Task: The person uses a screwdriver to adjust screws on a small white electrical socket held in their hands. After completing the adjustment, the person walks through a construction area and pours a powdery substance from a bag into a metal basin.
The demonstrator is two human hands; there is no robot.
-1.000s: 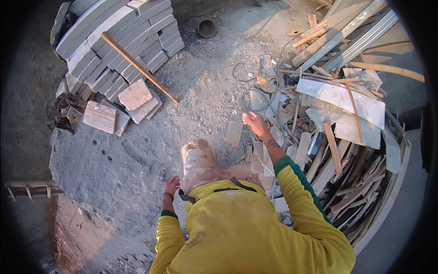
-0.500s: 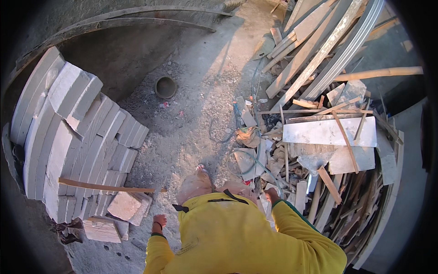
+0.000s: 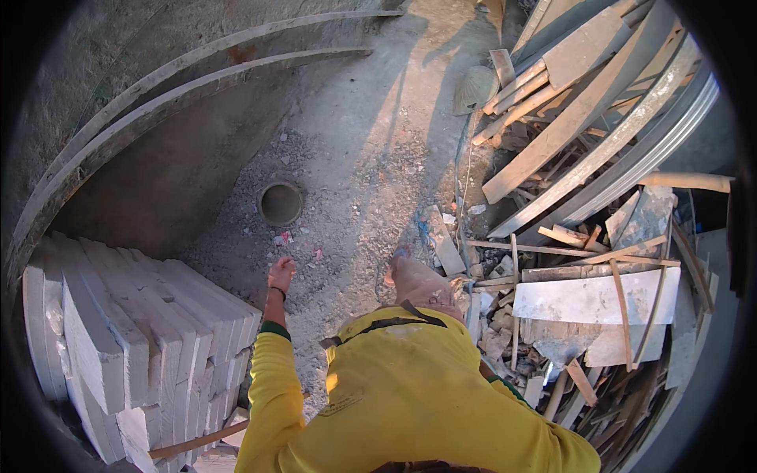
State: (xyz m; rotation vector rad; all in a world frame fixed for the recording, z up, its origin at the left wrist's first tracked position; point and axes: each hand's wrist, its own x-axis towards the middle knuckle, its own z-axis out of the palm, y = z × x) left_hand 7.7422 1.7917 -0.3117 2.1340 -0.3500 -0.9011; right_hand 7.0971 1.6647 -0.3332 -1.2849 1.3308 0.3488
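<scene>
My left hand (image 3: 281, 273) hangs over the rubble-strewn ground, its fingers loosely bent and apart, with nothing visible in them. A dark band circles its wrist. The closest object ahead of it is a round, shallow pan (image 3: 281, 203), grey with a paler rim, lying on the ground. To the left of my left arm stands a stack of pale grey blocks (image 3: 150, 315). My right hand is hidden behind my yellow-sleeved body; only the green sleeve edge shows on that side.
On the right lies a heap of scrap wood, with a white board (image 3: 595, 298), long planks (image 3: 583, 102) and ridged metal strips (image 3: 631, 173). A thin wooden strip (image 3: 201, 443) leans by the blocks. Two long curved boards (image 3: 181, 75) run along the wall. A greenish cap-like object (image 3: 476, 88) lies farther ahead.
I have stepped forward, so the pan and the block stack are nearer. My left hand has swung ahead; my right hand has dropped back out of sight.
</scene>
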